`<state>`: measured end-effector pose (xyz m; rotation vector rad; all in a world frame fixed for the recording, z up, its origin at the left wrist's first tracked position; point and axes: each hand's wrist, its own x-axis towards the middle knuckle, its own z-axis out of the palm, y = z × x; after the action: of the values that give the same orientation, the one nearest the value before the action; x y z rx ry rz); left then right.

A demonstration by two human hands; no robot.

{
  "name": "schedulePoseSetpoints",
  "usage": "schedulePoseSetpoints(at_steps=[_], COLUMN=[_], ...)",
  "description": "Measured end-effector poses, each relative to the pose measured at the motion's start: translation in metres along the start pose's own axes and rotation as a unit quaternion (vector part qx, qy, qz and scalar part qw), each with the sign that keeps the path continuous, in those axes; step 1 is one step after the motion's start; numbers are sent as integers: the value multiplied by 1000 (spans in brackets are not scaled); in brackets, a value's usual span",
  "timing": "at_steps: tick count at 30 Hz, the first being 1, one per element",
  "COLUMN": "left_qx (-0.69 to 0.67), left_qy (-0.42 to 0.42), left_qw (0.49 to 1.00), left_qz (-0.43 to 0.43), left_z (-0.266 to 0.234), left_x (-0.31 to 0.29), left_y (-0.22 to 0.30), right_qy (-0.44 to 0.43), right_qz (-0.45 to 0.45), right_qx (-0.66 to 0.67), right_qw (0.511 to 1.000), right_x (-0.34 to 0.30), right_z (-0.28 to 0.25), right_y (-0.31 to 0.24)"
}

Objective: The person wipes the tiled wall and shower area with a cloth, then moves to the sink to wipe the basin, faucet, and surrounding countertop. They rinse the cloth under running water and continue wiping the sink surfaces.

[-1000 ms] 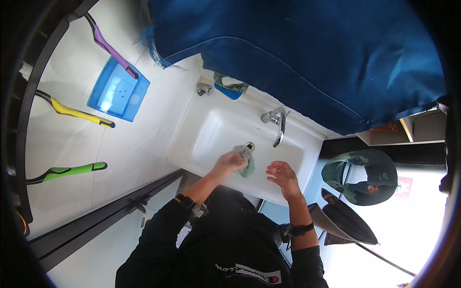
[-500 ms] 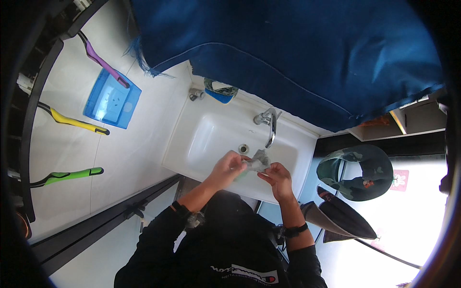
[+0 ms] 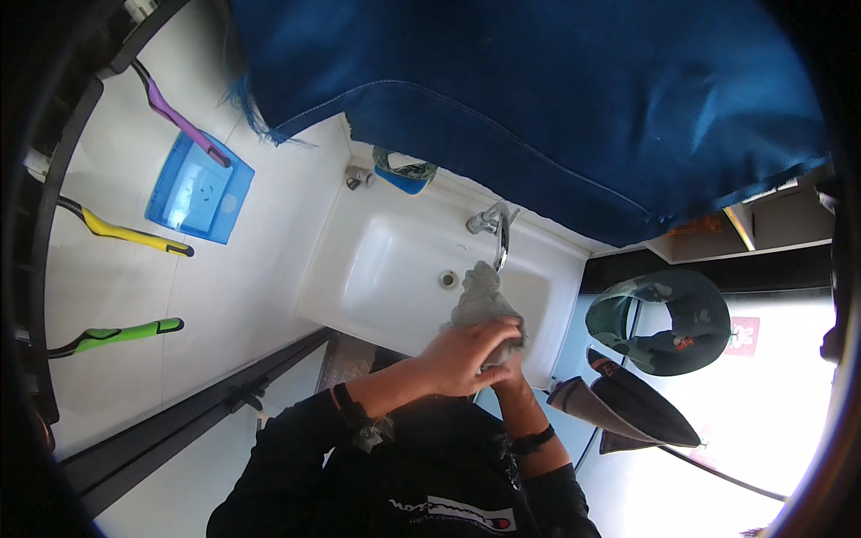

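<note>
A limp, grey-green piece of cloth (image 3: 480, 296) hangs over the front part of a white sink (image 3: 359, 242), its narrow tip reaching toward the chrome faucet (image 3: 502, 238). My left hand (image 3: 466, 359) is wrapped over the near end of the cloth, fingers curled across it. Right beside and partly under it is my right hand (image 3: 511, 369), closed at the same end of the cloth. Most of its fingers are hidden behind the left hand and the fabric. The drain (image 3: 447, 280) shows to the left of the cloth's tip.
Purple (image 3: 184, 117), yellow (image 3: 126, 231) and green (image 3: 117, 335) handles hang at the left wall beside a blue plastic box (image 3: 199, 186). A blue curtain (image 3: 538, 108) covers the far side. A camouflage cap visor (image 3: 659, 323) and a dark folded cloth (image 3: 628, 408) hang on the right.
The cloth was bunched between both hands' fingertips; now it hangs longer toward the faucet. My left hand has moved right and over it, and the hands have come together.
</note>
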<state>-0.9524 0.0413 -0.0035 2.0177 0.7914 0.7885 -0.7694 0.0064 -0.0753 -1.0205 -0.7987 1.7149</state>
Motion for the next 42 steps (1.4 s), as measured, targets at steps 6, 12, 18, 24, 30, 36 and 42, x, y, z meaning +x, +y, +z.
schedulePoseSetpoints(at_steps=[6, 12, 18, 24, 30, 36, 42], left_qx=[49, -38, -208, -340, -386, -403, -401], left_qy=[61, 230, 277, 195, 160, 141, 145], left_qw=[995, 957, 897, 867, 824, 801, 791], left_qz=[65, -174, -274, -309, -384, -420, -438], left_z=[-11, 2, 53, 65, 68, 77, 80], left_x=[10, 1, 34, 29, 30, 22, 4], left_y=[26, -46, -129, -142, -136, -139, -139], right_qy=[-43, 102, 156, 183, 50, 8, -86], right_qz=[-64, -123, -178, -26, -150, -11, 90], right_qx=[80, -88, -632, -729, -846, -887, -901], right_qw=[994, 983, 738, 659, 509, 461, 416], right_x=[5, 63, 162, 195, 247, 301, 341], right_z=[-6, -26, 12, 22, 0, 0, 5], right_y=[-34, -51, -29, -54, -72, -87, -64])
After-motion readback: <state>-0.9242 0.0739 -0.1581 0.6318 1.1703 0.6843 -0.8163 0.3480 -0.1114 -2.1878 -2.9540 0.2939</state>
